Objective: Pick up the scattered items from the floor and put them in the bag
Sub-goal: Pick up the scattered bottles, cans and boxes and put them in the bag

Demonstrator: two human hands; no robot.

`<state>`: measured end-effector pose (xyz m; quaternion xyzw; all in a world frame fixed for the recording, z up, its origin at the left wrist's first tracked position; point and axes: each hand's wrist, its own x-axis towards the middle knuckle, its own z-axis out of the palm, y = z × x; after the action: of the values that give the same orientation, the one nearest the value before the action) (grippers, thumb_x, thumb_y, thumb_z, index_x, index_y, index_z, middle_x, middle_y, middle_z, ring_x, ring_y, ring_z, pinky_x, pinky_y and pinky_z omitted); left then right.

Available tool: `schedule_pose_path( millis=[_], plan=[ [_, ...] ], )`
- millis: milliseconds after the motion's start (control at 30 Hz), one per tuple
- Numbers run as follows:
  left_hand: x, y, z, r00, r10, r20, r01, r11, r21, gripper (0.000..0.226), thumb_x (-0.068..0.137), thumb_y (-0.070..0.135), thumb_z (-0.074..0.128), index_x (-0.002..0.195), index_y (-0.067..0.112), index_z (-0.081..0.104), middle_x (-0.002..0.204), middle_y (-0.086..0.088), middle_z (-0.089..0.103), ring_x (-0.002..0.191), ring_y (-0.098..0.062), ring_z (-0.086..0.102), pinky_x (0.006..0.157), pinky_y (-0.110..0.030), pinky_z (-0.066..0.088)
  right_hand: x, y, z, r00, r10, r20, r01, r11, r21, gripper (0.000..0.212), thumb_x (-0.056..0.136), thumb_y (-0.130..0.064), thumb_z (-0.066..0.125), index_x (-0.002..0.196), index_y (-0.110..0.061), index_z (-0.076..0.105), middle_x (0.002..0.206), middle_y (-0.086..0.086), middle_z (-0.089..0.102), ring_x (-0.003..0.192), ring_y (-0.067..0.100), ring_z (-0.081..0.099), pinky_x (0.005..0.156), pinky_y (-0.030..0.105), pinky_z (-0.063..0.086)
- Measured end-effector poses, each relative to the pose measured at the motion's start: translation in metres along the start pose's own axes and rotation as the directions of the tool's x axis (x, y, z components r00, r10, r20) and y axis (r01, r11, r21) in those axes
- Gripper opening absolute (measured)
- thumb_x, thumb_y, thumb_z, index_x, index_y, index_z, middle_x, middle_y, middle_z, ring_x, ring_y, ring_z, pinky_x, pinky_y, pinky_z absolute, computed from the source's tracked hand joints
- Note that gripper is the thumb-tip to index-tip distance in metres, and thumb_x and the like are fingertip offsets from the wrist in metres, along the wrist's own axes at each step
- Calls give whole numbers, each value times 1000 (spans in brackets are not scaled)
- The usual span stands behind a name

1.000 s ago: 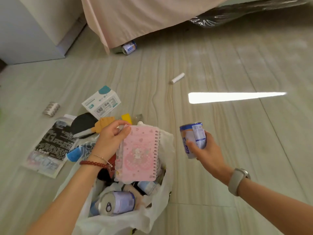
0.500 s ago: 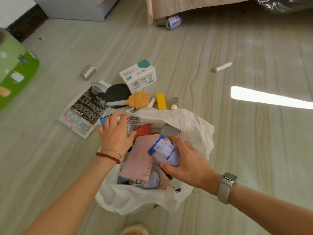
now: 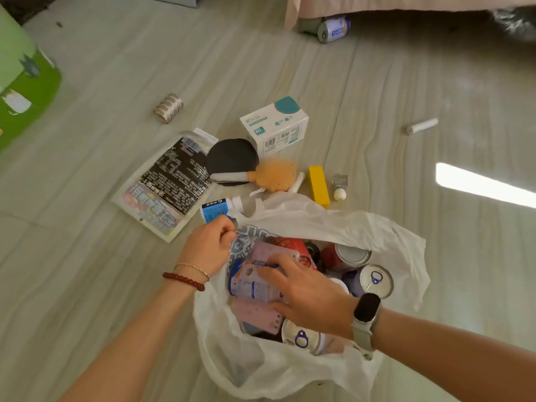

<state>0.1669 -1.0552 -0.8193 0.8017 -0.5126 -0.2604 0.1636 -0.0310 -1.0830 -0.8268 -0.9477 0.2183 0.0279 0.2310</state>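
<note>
While the left hand point(image 3: 207, 248) curls into a loose fist at the near-left rim of the white plastic bag point(image 3: 333, 224), its thumb and fingertips are pinched on the thin plastic edge there. A red bead bracelet point(image 3: 183, 281) and a thin bangle sit on that wrist. The right hand point(image 3: 304, 297) reaches into the bag's mouth with fingers spread wide and laid over a blue-and-white labelled can point(image 3: 251, 285) lying on its side; the palm covers part of it, and whether the fingers actually clasp it cannot be told. A smartwatch point(image 3: 367, 310) sits on the right wrist.

Inside the bag, under and beside that can, lie a pink spiral notebook point(image 3: 256, 317), a red can point(image 3: 345, 255) and two cans with pull-tab tops point(image 3: 375, 281), one at the right and one at the near edge.

On the floor point(image 3: 101, 256) beyond the bag rest a blue-labelled white bottle point(image 3: 219, 207) just beside the left hand, a printed foil packet point(image 3: 168, 184), a black round pad point(image 3: 232, 156), a biscuit-shaped toy point(image 3: 275, 174), a yellow block point(image 3: 318, 184), a white mask box point(image 3: 275, 124), a spool of thread point(image 3: 168, 107), a white tube point(image 3: 422, 126) well apart to the right, and another can point(image 3: 333, 29) at the edge of the bed.
</note>
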Motion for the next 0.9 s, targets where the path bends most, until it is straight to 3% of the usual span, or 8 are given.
schedule_pose_path(
  millis=[100, 267, 400, 467, 633, 767, 833, 900],
  plan=[
    [1, -11, -3, 1000, -7, -6, 6, 997, -77, 14, 89, 10, 52, 78, 15, 46, 73, -2, 54, 71, -23, 50, 65, -28, 36, 8, 6, 1, 986, -151, 72, 153, 988, -25, 36, 78, -10, 49, 114, -8, 51, 109, 16, 59, 99, 36, 60, 60, 43, 57],
    [-4, -15, -6, 994, -106, -24, 96, 961, -258, 11, 87, 6, 53, 80, 13, 50, 82, -4, 56, 81, -20, 52, 74, -26, 36, 18, 17, -22, 926, -378, -18, 358, 891, -278, 34, 74, -20, 66, 108, -15, 59, 105, 4, 67, 97, 21, 63, 78, 29, 51],
    [-16, -10, -20, 989, -107, -103, 72, 951, -301, 6, 87, 6, 54, 88, 8, 59, 84, -4, 57, 81, -19, 53, 74, -25, 40, 43, 29, -38, 943, -302, -138, 205, 857, -474, 58, 74, -42, 57, 124, -15, 45, 121, 7, 61, 109, 26, 60, 83, 36, 52],
    [-20, -8, -28, 984, -106, -145, 62, 958, -278, 8, 87, 7, 54, 89, 5, 61, 81, -3, 58, 75, -17, 53, 65, -17, 39, 55, 34, -34, 957, -241, -160, 155, 894, -420, 65, 73, -41, 67, 125, -13, 42, 117, 10, 63, 96, 28, 65, 69, 37, 56],
    [-30, 12, -43, 965, -73, -250, 0, 960, -280, 9, 88, 7, 53, 81, 13, 57, 72, 2, 57, 64, -6, 51, 56, -6, 38, 69, 35, -50, 901, -319, -295, 273, 944, -187, 27, 81, -22, 47, 103, -10, 58, 81, 8, 68, 56, 25, 65, 37, 29, 49],
    [-40, 32, -48, 932, -36, -362, -82, 949, -305, 10, 87, 8, 53, 80, 14, 55, 70, 9, 56, 65, 7, 53, 62, -2, 39, 63, 36, -76, 851, -278, -447, 321, 947, 22, 23, 85, -21, 41, 101, -12, 54, 82, 14, 68, 57, 28, 64, 44, 29, 49],
    [-37, 33, -44, 950, -51, -307, -21, 973, -228, 10, 87, 10, 55, 78, 16, 55, 74, 3, 57, 65, 1, 52, 64, -9, 41, 55, 38, -78, 900, -297, -319, 324, 946, 33, 34, 87, -31, 36, 103, -11, 58, 86, 13, 68, 69, 30, 65, 56, 31, 47],
    [-31, 29, -42, 993, -81, -90, 74, 994, -75, 14, 87, 15, 56, 74, 20, 55, 87, -1, 57, 73, -4, 52, 77, -23, 46, 49, 42, -74, 939, -321, -123, 320, 947, -26, 41, 89, -42, 37, 113, -16, 58, 99, 8, 68, 89, 27, 63, 73, 27, 40]
  ],
)
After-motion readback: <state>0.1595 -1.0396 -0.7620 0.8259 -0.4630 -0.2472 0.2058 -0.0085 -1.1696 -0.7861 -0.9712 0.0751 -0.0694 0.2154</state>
